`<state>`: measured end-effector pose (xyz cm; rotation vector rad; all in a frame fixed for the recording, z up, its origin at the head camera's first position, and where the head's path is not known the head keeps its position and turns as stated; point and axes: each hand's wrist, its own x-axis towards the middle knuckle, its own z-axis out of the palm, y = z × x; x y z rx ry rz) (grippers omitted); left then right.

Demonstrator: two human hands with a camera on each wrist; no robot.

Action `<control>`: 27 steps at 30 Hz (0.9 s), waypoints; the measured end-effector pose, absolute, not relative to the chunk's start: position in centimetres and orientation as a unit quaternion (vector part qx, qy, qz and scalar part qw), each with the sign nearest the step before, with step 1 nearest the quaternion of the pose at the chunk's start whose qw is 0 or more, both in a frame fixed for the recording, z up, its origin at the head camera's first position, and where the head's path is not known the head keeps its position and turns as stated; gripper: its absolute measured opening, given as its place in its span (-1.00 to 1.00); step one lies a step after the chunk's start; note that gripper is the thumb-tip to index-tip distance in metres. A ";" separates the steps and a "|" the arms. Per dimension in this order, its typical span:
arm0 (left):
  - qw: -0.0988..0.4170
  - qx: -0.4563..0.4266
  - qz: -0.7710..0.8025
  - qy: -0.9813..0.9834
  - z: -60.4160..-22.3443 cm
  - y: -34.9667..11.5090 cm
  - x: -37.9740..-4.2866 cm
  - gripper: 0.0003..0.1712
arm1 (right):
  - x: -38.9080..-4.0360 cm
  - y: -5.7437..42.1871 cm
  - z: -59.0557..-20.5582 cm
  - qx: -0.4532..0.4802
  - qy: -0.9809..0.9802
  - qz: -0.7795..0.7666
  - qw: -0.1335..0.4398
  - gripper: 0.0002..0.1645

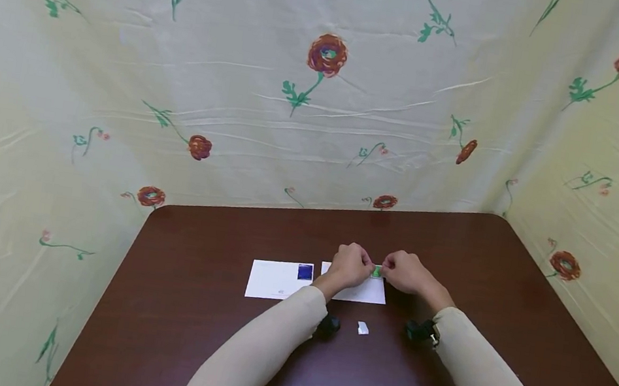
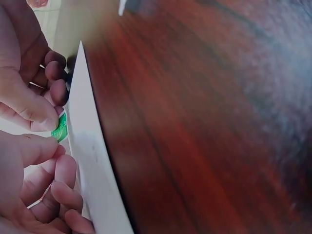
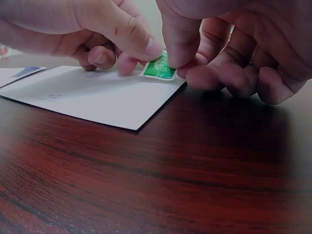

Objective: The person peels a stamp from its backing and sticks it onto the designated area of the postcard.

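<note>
A small green postage stamp with a white border is at the corner of a white envelope. From one side my left hand pinches the stamp's edge between thumb and forefinger. My right hand pinches the opposite edge, its other fingers curled low by the envelope's corner. In the left wrist view the green stamp shows between the two thumbs, right over the envelope, which is seen nearly edge-on. Parts of the stamp are hidden behind fingertips.
To the left lies a second white envelope bearing a dark blue stamp in its upper right corner. A small white paper scrap lies nearer me on the brown table. Flowered curtains surround the table's far and side edges.
</note>
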<state>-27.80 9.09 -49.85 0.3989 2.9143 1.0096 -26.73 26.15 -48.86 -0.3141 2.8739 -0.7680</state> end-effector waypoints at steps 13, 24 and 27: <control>0.026 0.127 0.318 0.939 -50.2 9.0 -27.9 -0.80 | -27.0 25.9 -49.6 -0.092 0.957 -0.267 0.067 -0.79; 0.030 0.132 0.308 0.942 -50.1 9.3 -27.9 -0.80 | -26.7 25.9 -49.9 -0.085 0.960 -0.264 0.048 -0.83; 0.036 0.130 0.306 0.942 -50.3 9.4 -27.9 -0.81 | -26.7 25.8 -50.2 -0.092 0.963 -0.251 0.035 -0.83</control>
